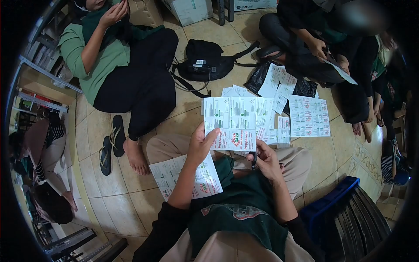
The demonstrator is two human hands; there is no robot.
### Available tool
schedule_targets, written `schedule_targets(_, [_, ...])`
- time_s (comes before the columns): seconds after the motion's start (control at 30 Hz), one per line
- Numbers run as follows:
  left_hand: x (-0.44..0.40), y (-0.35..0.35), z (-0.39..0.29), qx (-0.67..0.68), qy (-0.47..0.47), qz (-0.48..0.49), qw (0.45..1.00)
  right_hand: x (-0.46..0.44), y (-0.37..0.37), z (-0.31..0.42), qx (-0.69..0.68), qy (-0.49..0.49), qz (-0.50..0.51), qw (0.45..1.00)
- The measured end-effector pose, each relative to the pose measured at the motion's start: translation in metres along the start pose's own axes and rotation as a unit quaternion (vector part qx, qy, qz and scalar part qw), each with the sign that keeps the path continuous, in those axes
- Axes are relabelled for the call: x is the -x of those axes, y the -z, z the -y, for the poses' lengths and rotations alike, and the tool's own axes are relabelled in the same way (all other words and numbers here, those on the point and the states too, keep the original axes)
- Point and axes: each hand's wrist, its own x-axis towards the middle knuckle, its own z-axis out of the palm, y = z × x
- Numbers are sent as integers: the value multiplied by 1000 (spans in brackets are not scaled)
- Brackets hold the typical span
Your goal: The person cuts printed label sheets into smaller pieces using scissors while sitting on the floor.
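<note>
The printed sheet point(228, 117) is above the lap, nearly flat to view, its print lines running near to far and its red logos toward the near edge. Its right edge blends with the loose sheets point(309, 117) on the floor beyond, so its long axis cannot be told. The left hand point(203, 142) pinches its near left part, thumb on top. The right hand point(269, 162) curls around a dark tool point(253, 162) whose far end is hidden. Beige tiled floor point(104, 209) surrounds a far black backpack point(205, 61) and seated co-workers, some cut off.
</note>
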Motion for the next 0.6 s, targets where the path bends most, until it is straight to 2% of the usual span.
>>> schedule_targets(0.3, [2, -4, 4, 7, 19, 28, 999, -6, 7, 3, -28, 19, -10, 999])
schedule_targets(0.37, [3, -5, 4, 7, 21, 33, 999, -7, 9, 3, -10, 49, -7, 999])
schedule_targets(0.6, [2, -7, 4, -10, 19, 31, 999, -8, 12, -6, -7, 44, -33, 998])
